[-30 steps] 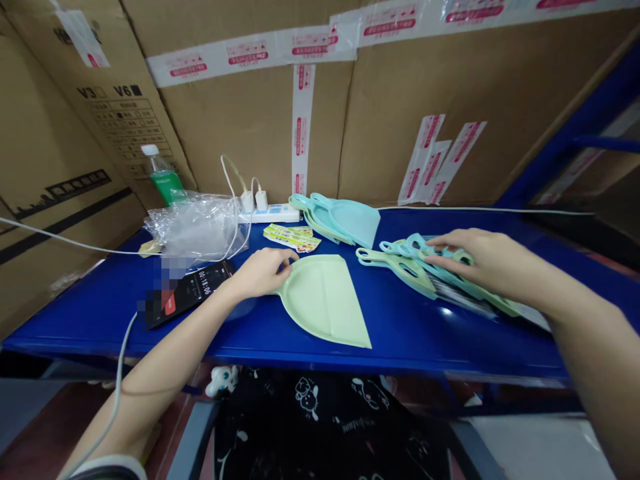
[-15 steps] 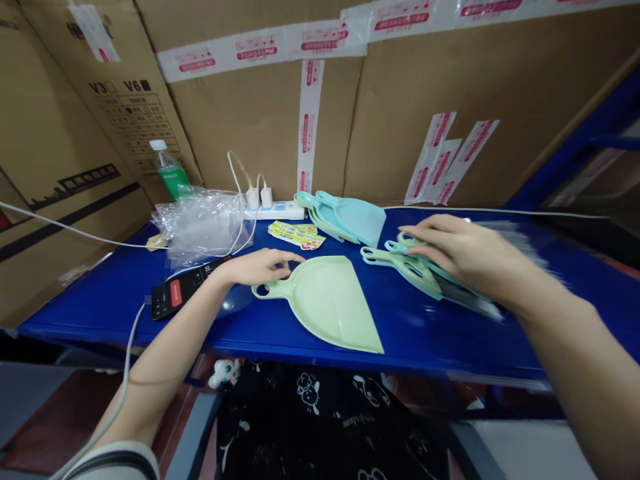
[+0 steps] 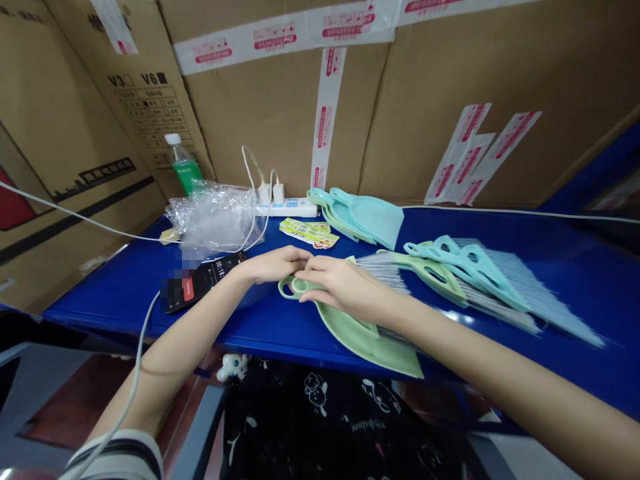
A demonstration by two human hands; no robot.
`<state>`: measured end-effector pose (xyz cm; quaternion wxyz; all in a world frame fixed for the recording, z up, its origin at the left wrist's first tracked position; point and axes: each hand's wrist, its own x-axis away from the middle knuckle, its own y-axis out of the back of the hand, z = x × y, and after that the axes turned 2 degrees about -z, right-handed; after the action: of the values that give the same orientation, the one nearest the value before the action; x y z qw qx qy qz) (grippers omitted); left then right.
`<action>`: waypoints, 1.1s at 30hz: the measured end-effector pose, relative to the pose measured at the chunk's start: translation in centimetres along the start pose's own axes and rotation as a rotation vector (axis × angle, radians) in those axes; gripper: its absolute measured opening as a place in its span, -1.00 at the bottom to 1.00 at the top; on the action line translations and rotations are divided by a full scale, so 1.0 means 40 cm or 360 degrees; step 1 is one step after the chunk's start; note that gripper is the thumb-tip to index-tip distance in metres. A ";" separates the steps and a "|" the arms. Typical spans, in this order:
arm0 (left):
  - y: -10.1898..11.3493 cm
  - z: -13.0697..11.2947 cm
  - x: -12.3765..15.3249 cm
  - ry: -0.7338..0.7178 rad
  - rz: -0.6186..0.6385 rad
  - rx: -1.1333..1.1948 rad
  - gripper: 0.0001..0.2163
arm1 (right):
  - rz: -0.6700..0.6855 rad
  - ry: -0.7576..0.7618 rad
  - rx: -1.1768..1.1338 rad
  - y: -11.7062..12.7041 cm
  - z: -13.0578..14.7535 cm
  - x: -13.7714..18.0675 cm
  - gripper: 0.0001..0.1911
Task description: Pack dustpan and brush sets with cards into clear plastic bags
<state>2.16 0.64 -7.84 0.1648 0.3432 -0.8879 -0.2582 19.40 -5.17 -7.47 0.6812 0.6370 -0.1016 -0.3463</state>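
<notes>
A pale green dustpan [image 3: 350,337] lies near the table's front edge, its ringed handle pointing left. Over it my right hand [image 3: 345,287] is closed on a green hand brush [image 3: 301,285], whose handle end lies on the dustpan's handle. The brush's grey bristles [image 3: 385,272] show beyond my hand. My left hand [image 3: 277,263] is at the dustpan's handle with curled fingers, meeting my right fingertips; its thumb is hidden. To the right lie more hand brushes, a green one [image 3: 440,283] and blue ones [image 3: 480,270], partly overlapping.
Stacked blue and green dustpans [image 3: 377,217] lie at the back beside colourful labels [image 3: 310,232]. A power strip [image 3: 295,208] with chargers, crumpled clear plastic [image 3: 215,217], a green-filled bottle [image 3: 185,167] and a phone [image 3: 205,283] are leftward. Cardboard [image 3: 265,120] walls the back.
My right hand has come left from the pile of brushes, bringing a green brush over the dustpan. My left hand remains at the dustpan's handle. The view has shifted slightly.
</notes>
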 end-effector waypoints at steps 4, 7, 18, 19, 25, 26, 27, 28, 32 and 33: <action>-0.005 0.003 -0.004 0.0036 -0.0034 0.0082 -0.67 | -0.0120 -0.0023 -0.0014 -0.029 0.014 -0.017 -0.78; -0.006 0.001 -0.003 0.0032 0.0001 0.0083 -0.68 | -0.0202 -0.0014 -0.0082 -0.044 0.012 -0.020 -0.78; 0.018 0.006 0.019 0.0064 0.0528 0.0172 -0.69 | 0.0136 -0.0072 -0.0296 0.020 -0.111 0.076 -0.62; 0.018 0.012 0.018 0.0060 0.0582 0.0229 -0.66 | 0.0147 -0.0099 -0.0284 0.014 -0.113 0.082 -0.61; 0.017 0.028 0.010 -0.0027 0.0668 0.0383 -0.68 | 0.0107 -0.0216 -0.0263 -0.010 -0.087 0.088 -0.55; 0.016 0.028 0.010 -0.0030 0.0673 0.0394 -0.69 | 0.0127 -0.0211 -0.0269 -0.011 -0.083 0.089 -0.53; 0.016 0.028 0.011 -0.0027 0.0676 0.0406 -0.70 | 0.0165 -0.0201 -0.0275 -0.012 -0.080 0.090 -0.48; 0.016 0.027 0.012 -0.0022 0.0672 0.0419 -0.72 | 0.0211 -0.0193 -0.0280 -0.015 -0.077 0.092 -0.41; 0.012 0.028 0.012 -0.0032 0.0660 0.0438 -0.72 | 0.0323 -0.0183 -0.0257 -0.032 -0.068 0.099 -0.11; 0.011 0.029 0.011 -0.0049 0.0667 0.0435 -0.72 | 0.0321 -0.0176 -0.0245 -0.037 -0.066 0.099 -0.10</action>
<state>1.08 1.03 -8.47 0.1532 0.1668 -0.9688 -0.1010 23.34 -5.36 -10.51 0.7527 0.5494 -0.1758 -0.3173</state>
